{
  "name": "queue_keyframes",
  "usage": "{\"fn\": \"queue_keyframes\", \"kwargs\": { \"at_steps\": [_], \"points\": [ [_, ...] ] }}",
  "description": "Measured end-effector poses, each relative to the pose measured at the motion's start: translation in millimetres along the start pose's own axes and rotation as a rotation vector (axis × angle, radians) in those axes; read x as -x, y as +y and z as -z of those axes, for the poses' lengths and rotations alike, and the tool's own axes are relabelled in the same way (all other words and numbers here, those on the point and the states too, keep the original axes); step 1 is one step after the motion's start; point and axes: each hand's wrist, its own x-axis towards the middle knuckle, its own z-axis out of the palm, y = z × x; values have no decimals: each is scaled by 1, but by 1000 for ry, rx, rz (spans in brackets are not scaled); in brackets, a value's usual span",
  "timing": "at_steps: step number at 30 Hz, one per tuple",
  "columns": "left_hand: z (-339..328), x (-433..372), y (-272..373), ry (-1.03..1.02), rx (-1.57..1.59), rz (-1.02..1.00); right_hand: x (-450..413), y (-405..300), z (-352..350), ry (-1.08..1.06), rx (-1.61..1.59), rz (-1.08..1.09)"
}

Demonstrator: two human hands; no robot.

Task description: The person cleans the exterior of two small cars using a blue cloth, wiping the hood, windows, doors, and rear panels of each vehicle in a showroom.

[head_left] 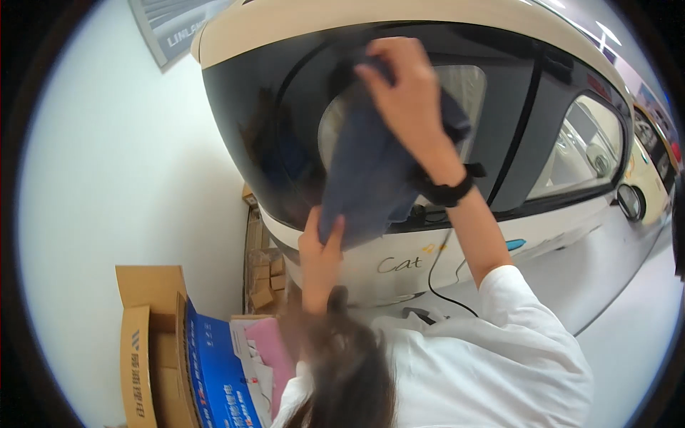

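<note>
A dark blue-grey cloth [361, 166] hangs spread between my two hands, a little blurred. My right hand [409, 91] is raised and pinches the cloth's upper part between thumb and fingers. Lower and to the left, my left hand [321, 249] grips the bottom corner. Behind the cloth is the dark glass [251, 107] of a small beige-and-white vehicle [299, 32]; whether the cloth touches the glass I cannot tell. Part of a pale window opening [471, 88] shows beside the cloth. A black band [452, 192] circles my right wrist.
An open cardboard box [136, 364] and a blue printed box [214, 369] stand low left, near pink material [270, 348]. Small cartons [265, 283] sit between the white wall [134, 160] and the vehicle. A black cable [436, 278] hangs down its side; a side mirror [630, 202] protrudes at right.
</note>
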Motion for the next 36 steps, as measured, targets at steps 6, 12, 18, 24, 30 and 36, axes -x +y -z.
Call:
{"fn": "queue_keyframes", "kwargs": {
  "at_steps": [6,12,18,24,30,36],
  "points": [
    [23,29,-99,142,458,326,77,-63,-67,-614,-128,57],
    [43,8,-92,238,524,241,95,-35,7,-686,-361,-317],
    [-25,-63,30,300,239,-410,34,31,74,-103,112,158],
    [-158,-92,84,222,-346,-850,-16,107,190,-11,23,-334],
    [-208,-67,81,227,-435,-709,68,121,196,-17,331,-78],
    [-194,-36,16,79,-558,-633,206,100,185,-64,387,-454]
  ]
}}
